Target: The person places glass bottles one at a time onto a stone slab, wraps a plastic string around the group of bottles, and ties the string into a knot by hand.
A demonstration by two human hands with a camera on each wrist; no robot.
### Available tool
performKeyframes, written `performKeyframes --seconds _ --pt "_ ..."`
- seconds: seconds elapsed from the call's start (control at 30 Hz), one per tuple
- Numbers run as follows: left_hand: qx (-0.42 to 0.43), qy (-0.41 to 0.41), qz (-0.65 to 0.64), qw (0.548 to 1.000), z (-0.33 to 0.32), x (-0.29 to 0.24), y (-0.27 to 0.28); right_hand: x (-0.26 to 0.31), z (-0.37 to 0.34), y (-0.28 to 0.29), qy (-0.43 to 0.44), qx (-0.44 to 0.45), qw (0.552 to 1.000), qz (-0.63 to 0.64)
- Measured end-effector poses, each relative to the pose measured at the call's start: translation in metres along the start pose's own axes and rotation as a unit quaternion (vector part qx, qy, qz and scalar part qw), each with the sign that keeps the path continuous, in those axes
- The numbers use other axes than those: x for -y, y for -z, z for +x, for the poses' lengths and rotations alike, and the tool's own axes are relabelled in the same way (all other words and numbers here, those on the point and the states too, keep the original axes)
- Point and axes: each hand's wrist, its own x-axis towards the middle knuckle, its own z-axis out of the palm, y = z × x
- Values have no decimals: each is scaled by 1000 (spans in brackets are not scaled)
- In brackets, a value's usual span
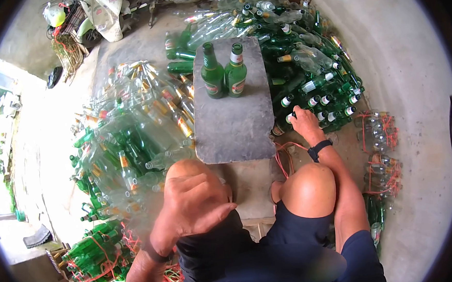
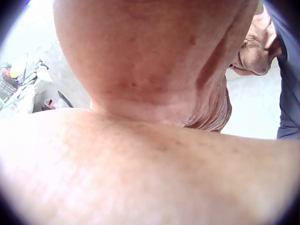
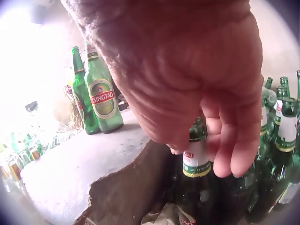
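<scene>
Two green bottles stand upright side by side on a grey board, the left bottle (image 1: 211, 74) and the right bottle (image 1: 236, 76); the right wrist view shows the nearer one (image 3: 103, 98) with a Tsingtao label. Beyond the board's right edge, my right hand (image 1: 306, 123) grips the neck of a green bottle (image 3: 196, 159) with a white neck label, among other standing bottles. The fingers and thumb are around that neck in the right wrist view. My left hand (image 1: 196, 205) is at the left knee, fingers loosely curled, holding nothing; skin fills most of the left wrist view.
The grey board (image 1: 233, 125) is in front of the knees. Piled clear and green bottles (image 1: 137, 125) lie on its left, more bottles (image 1: 304, 58) on its right. Bottle bundles tied with red cord (image 1: 96, 255) are at lower left, others (image 1: 378, 131) by the right wall.
</scene>
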Motion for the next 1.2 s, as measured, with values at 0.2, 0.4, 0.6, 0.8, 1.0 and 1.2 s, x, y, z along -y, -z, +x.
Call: performKeyframes --seconds 0.2,0.4,0.6,0.8,1.0,1.2 --pt "-5 -20 -12 1000 5 3 -2 0 -5 -6 -11 -19 999 42" --pt "-8 -18 -12 1000 5 -1 -2 2 -27 7 -19 -18 1000 15" --pt "-10 -6 -13 1000 2 0 1 18 -59 75 -18 -29 999 23" --pt "-22 -19 -8 1000 1 -1 -2 41 -69 148 21 -102 994 29" --pt "-20 -14 -18 1000 -4 2 -2 74 -43 188 84 -164 983 27" --pt "-17 -40 2 999 -1 4 2 113 3 188 109 -201 973 45"
